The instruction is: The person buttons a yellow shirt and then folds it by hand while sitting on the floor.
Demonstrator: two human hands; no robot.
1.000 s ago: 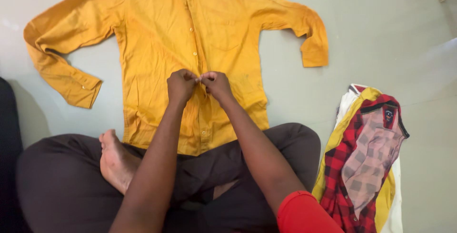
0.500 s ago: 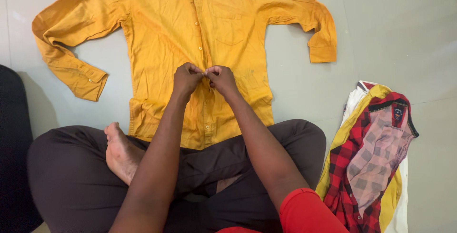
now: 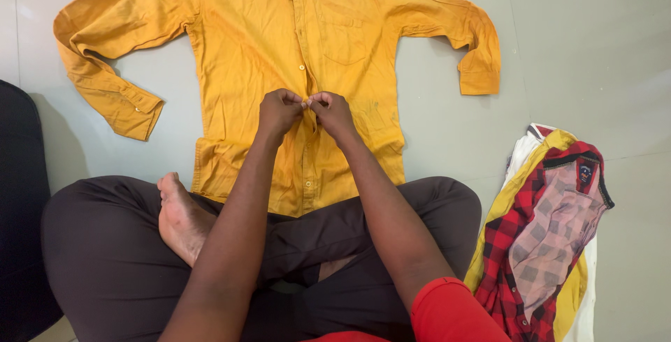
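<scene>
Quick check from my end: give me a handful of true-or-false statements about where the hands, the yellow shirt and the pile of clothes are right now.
1. Both hands, left hand and right hand, pinch the front strip of the yellow shirt. True.
2. The shirt is folded in half. False: it lies spread flat on the floor, sleeves out to both sides.
3. A pile of clothes with a red checked piece lies on the person's right. True.
4. The person is standing. False: they sit cross-legged, one bare foot showing.
5. The hands are far apart on the two sleeves. False: they meet at the shirt's middle.
</scene>
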